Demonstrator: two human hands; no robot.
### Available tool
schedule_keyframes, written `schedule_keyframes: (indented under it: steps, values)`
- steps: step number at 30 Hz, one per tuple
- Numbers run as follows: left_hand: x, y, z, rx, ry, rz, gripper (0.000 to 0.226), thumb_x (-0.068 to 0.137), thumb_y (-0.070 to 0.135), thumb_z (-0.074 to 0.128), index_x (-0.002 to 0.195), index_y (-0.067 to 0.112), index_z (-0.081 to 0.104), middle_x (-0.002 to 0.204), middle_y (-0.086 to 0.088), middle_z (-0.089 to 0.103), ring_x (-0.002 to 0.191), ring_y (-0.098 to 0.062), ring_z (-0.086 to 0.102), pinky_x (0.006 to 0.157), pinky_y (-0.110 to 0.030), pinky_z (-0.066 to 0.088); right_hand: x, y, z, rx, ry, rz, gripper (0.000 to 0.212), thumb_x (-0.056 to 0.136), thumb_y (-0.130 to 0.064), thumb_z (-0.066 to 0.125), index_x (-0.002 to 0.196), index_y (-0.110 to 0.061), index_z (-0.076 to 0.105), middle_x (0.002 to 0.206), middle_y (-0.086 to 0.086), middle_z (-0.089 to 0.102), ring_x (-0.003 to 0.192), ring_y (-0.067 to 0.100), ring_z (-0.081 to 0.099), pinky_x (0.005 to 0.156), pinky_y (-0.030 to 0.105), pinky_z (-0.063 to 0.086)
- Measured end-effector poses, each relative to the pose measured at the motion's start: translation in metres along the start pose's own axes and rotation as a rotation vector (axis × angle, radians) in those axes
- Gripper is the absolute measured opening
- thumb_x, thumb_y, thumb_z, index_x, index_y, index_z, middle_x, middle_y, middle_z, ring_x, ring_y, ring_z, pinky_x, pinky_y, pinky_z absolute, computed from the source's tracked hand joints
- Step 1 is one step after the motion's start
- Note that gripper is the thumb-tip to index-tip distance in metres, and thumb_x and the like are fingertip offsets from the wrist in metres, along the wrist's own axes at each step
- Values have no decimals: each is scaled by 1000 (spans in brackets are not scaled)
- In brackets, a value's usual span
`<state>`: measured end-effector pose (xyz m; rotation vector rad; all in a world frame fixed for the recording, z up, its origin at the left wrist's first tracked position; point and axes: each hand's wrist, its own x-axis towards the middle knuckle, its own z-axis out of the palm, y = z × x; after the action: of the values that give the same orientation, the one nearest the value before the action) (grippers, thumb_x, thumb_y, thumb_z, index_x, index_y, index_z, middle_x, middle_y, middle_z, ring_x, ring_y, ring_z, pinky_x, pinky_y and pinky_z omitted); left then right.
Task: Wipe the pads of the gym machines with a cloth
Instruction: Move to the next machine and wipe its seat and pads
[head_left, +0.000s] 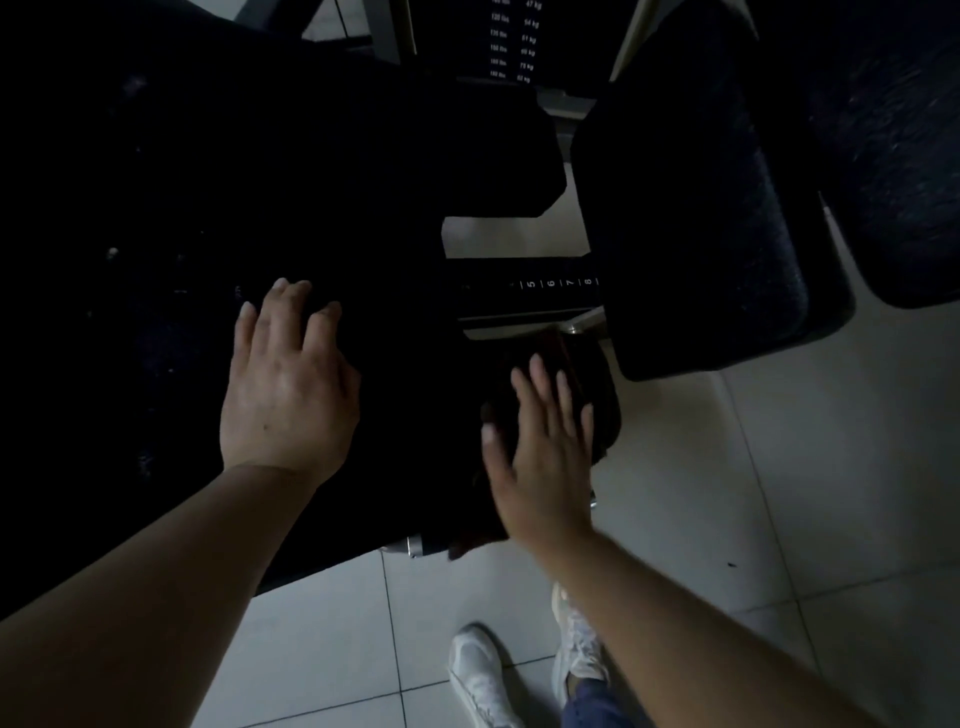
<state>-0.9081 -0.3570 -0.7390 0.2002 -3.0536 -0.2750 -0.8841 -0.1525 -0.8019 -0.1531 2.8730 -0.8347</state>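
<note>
A large black seat pad (182, 208) fills the left half of the head view. My left hand (288, 384) rests flat on it with the fingers spread. My right hand (545, 457) lies with straight fingers on a dark brownish cloth (582, 374), pressing it against the pad's right front corner. The cloth bunches around and under that hand. A second black pad (691, 234) stands to the right, separate from both hands. A third dark pad (893, 130) shows at the far right edge.
A weight stack with printed numbers (511, 47) stands at the top centre. A numbered adjustment bar (558, 283) and metal frame (530, 322) lie between the pads. Pale floor tiles (779, 493) stretch below and right. My white shoes (483, 670) stand near the machine.
</note>
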Motion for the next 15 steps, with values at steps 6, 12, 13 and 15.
schedule_keyframes:
  steps: [6, 12, 13, 15]
  values:
    - [-2, 5, 3, 17, 35, -58, 39, 90, 10, 47, 126, -3, 50, 136, -25, 41, 137, -37, 29, 117, -50, 16, 98, 31, -16, -19, -13, 176, 47, 96, -42, 35, 126, -9, 50, 135, 11, 52, 127, 27, 43, 102, 36, 32]
    - [-1, 4, 4, 16, 22, -47, 37, 92, 12, 43, 126, -2, 50, 136, -25, 41, 137, -37, 30, 117, -50, 16, 43, 4, 5, -5, 198, 248, 60, 94, -41, 29, 139, -4, 43, 151, 12, 35, 142, 29, 27, 115, 42, 13]
    - [-1, 4, 3, 23, 15, -32, 38, 93, 13, 41, 126, -2, 50, 136, -25, 41, 137, -37, 30, 117, -50, 15, 23, -7, 10, 10, 206, 219, 61, 93, -42, 28, 139, -4, 43, 153, 11, 32, 143, 29, 25, 115, 44, 12]
    - [0, 2, 2, 27, -2, -19, 38, 93, 13, 42, 127, -3, 49, 137, -25, 40, 138, -37, 29, 117, -50, 14, -13, -32, 16, 55, 131, 129, 61, 95, -45, 27, 144, -10, 36, 157, 5, 22, 146, 23, 15, 117, 42, 6]
